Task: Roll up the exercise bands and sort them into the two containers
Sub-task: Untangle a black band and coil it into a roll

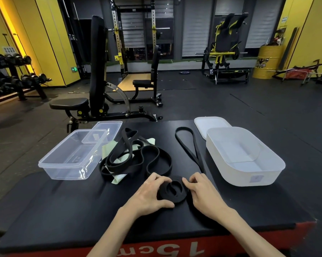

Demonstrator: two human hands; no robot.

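L hand & R hand at near-centre tabletop, both on a part-rolled black band. L fingers curl round the coil's left side w/ thumb on its near edge. R fingers are bent, pinching the right edge. The band's unrolled end runs away as a long flat loop. Further back on the left, a tangled pile of black bands lies over light-green bands. Far left: clear container, clear lid just behind. Far right: white container, white lid behind it.

Single head-worn wide-angle view, facing forward and down, close over the black platform, gym floor beyond
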